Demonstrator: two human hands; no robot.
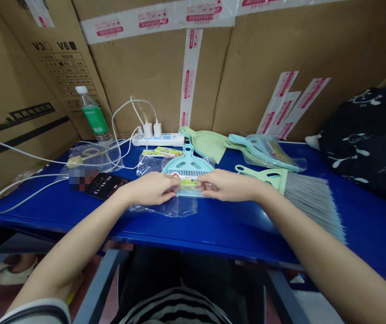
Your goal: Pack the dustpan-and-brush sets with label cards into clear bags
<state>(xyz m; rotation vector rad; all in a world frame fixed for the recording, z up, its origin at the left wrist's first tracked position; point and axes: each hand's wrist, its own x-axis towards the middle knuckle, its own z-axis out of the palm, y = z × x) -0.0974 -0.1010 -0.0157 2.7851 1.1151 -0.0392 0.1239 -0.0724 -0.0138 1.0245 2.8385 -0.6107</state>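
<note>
A light blue dustpan with a brush nested in it (188,163) lies on the blue table in front of me. Across its front sits a yellow-green and white label (189,181). My left hand (152,187) is closed at the label's left end, thumb and fingers pinched on the set's near edge. Opposite it, my right hand (229,185) pinches the right side the same way. Clear plastic bag material (183,208) spreads beneath and to the left of the set. Beyond my right wrist rests a green hand brush (309,195) with long grey bristles, partly covered by my forearm.
Behind lie a green dustpan (209,143) and a bagged blue-and-green set (265,150). A phone (106,185) showing a timer, white cables, a power strip (165,140) and a bottle (94,118) occupy the left. Cardboard (152,67) walls the back; dark patterned fabric (365,139) sits right.
</note>
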